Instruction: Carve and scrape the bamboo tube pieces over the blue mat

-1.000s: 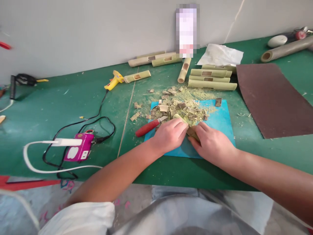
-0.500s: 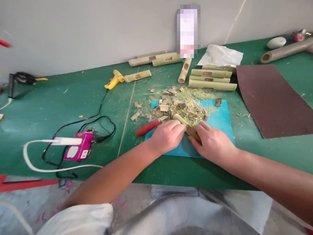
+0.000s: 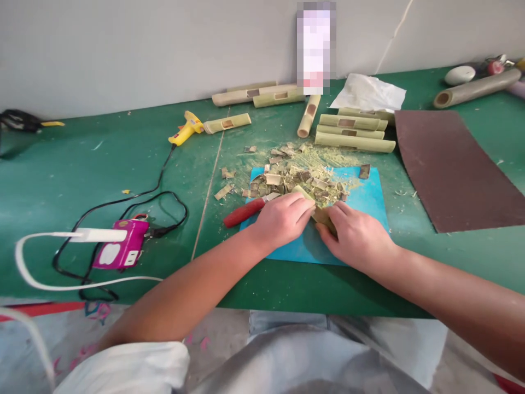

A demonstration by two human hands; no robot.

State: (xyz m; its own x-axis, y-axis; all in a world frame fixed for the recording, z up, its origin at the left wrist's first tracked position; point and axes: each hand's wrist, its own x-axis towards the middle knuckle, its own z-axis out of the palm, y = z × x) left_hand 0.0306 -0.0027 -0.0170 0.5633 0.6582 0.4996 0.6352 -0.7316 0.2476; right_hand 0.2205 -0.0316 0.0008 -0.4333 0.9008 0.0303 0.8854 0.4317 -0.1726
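Note:
My left hand (image 3: 285,218) is closed over the upper part of a short bamboo tube (image 3: 302,192). My right hand (image 3: 356,235) wraps the tube's lower, browner end, which points toward me. The tube lies slantwise over a blue mat (image 3: 365,205); the undersides of the fingers and the tube's middle are partly hidden. Just left of my left hand rests a red-handled knife (image 3: 245,212), its blade partly among the scraps. Bamboo chips and shavings (image 3: 303,176) are heaped beyond both hands.
Several cut bamboo tubes (image 3: 355,143) lie toward the wall. On the left are a yellow glue gun (image 3: 186,129) and a pink power adapter (image 3: 123,246) with looping cables. A brown sheet (image 3: 459,169), white tissue (image 3: 369,93) and thicker bamboo pipe (image 3: 478,87) occupy the right side.
My left hand has shifted slightly up along the tube, away from me. My right hand keeps its grip in nearly the same place. The view has turned slightly right.

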